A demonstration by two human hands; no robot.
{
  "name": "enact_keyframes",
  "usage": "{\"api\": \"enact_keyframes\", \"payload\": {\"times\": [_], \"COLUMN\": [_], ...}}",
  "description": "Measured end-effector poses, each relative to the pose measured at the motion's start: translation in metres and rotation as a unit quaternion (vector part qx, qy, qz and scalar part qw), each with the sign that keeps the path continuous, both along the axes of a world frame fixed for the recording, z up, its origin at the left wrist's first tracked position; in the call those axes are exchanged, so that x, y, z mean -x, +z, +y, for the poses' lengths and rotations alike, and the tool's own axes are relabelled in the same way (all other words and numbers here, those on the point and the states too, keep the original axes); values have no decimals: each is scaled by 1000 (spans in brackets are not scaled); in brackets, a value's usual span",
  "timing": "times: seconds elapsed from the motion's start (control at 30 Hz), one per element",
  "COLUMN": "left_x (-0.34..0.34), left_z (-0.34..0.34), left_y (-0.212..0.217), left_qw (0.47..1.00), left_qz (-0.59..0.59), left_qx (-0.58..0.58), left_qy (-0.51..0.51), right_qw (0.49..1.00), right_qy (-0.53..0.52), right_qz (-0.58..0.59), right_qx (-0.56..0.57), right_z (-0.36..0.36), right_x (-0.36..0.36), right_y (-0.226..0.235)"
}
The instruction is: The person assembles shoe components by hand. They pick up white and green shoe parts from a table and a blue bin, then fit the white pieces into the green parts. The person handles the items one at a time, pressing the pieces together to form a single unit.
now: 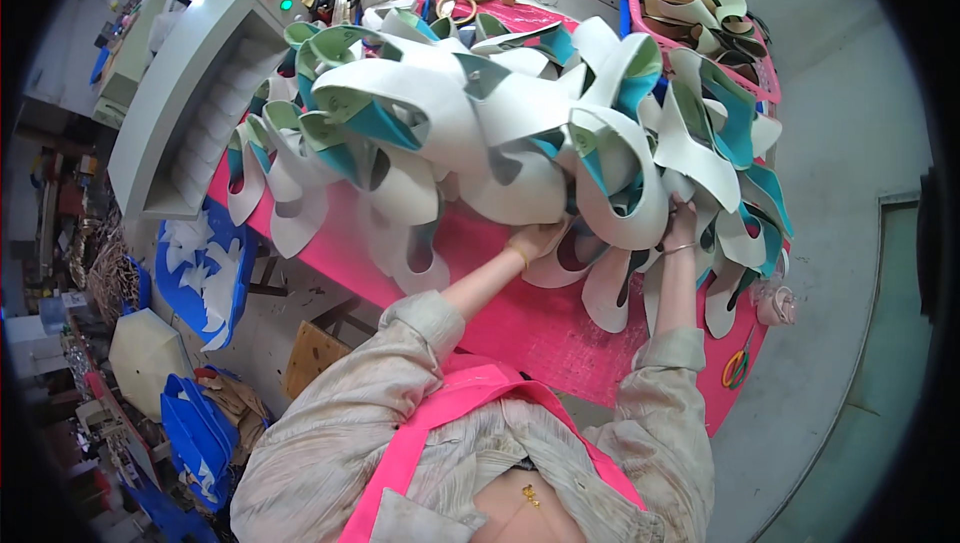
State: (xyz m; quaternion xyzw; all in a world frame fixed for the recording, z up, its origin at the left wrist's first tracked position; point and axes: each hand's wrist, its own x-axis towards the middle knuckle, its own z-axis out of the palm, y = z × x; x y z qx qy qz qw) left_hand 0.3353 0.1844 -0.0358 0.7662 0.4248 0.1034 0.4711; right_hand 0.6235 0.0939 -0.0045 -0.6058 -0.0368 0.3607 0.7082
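A large heap of white shoe uppers (410,103) with green and teal linings covers the pink-topped table (540,333) in front of me. At the heap's near edge, my left hand (540,240) is closed, fingers curled at the lower rim of a white upper (515,188); its fingertips are partly hidden. Farther right, my right hand (681,223) has its fingers wrapped on another white upper (700,158) among the pile. Between the two hands hangs a looped white upper (625,223). Several uppers overlap, so their lower parts are hard to separate.
Scissors with coloured handles (736,370) and a pinkish jar (776,305) are at the table's right edge. A pink basket of uppers (765,68) stands at the far right. Left of the table are a grey machine (180,93) with red and green buttons and a blue bin (240,288) of white scraps.
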Motion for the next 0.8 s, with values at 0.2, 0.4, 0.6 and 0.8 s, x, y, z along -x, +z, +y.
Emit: {"api": "enact_keyframes", "payload": {"times": [0.2, 0.4, 0.6, 0.8], "left_x": [131, 263, 320, 323], "left_z": [-53, 20, 93, 143], "left_y": [47, 137, 102, 89], "left_qw": [994, 949, 943, 959], "left_qz": [-67, -154, -127, -132], "left_qx": [36, -205, -137, -74], "left_qy": [-81, 186, 276, 239], "right_qw": [889, 892, 758, 551], "right_qy": [156, 272, 560, 578], "right_qz": [-340, -350, -332, -537], "right_qx": [262, 83, -31, 271], "right_z": [-51, 0, 291, 518], "right_x": [29, 186, 290, 247], "right_y": [70, 283, 312, 137]}}
